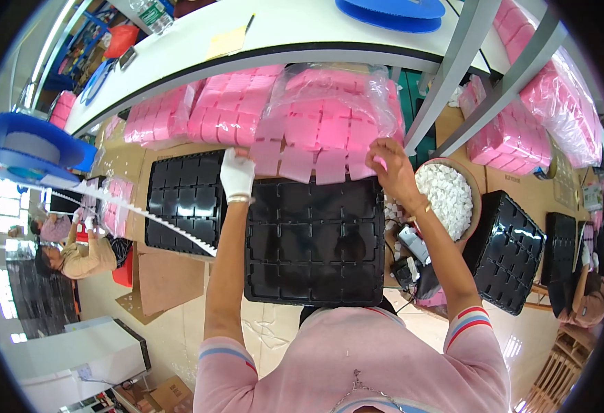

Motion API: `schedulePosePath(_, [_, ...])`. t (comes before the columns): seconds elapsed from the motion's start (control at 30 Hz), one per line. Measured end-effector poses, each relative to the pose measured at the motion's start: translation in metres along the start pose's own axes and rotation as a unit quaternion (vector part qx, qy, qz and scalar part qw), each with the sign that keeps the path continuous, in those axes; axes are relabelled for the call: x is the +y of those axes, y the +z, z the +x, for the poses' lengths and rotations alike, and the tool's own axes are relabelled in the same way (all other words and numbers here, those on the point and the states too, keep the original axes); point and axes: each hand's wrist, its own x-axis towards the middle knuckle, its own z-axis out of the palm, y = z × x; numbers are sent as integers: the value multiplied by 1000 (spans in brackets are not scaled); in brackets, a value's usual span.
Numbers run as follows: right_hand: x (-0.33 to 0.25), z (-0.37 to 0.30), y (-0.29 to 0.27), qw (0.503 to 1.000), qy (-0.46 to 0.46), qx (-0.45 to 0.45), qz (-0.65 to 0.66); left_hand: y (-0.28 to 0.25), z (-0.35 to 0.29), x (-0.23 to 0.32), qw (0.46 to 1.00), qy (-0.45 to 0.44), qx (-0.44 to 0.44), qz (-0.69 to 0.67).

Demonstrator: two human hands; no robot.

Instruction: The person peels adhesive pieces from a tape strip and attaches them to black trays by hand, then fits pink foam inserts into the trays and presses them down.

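Observation:
A thin pink foam sheet [314,163] with slots cut along its edges is stretched between my hands, above the far edge of a black plastic tray [314,241]. My left hand [237,175], in a white glove, grips the sheet's left end with its fingers closed. At the right end my bare right hand [393,170] pinches it between thumb and fingers. The tray lies in front of my body, divided into shallow compartments. Behind the sheet are stacked pink foam pieces [329,96], partly under clear plastic film.
To the right stands a round tub [477,206] of small white pieces [445,199]. More black trays [186,199] flank the middle one. A white toothed strip [143,213] runs from a blue reel [30,148] at left. Overhead is a white shelf [302,27]; co-workers sit at both sides.

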Motion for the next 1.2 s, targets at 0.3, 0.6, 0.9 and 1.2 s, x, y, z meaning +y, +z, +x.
schedulePosePath(0.3, [-77, -120, -16, 993, 15, -119, 9, -63, -168, -32, 993, -78, -29, -78])
schedulePosePath(0.6, [-125, -179, -18, 982, 52, -180, -9, -99, -250, -65, 997, -56, -44, 28])
schedulePosePath(0.9, [-148, -198, -14, 978, 62, -184, -71, -112, -277, -83, 992, -91, -81, -43])
schedulePosePath(1.2, [-147, -209, -5, 985, 61, -135, -86, -112, -275, -75, 992, -79, -94, -20])
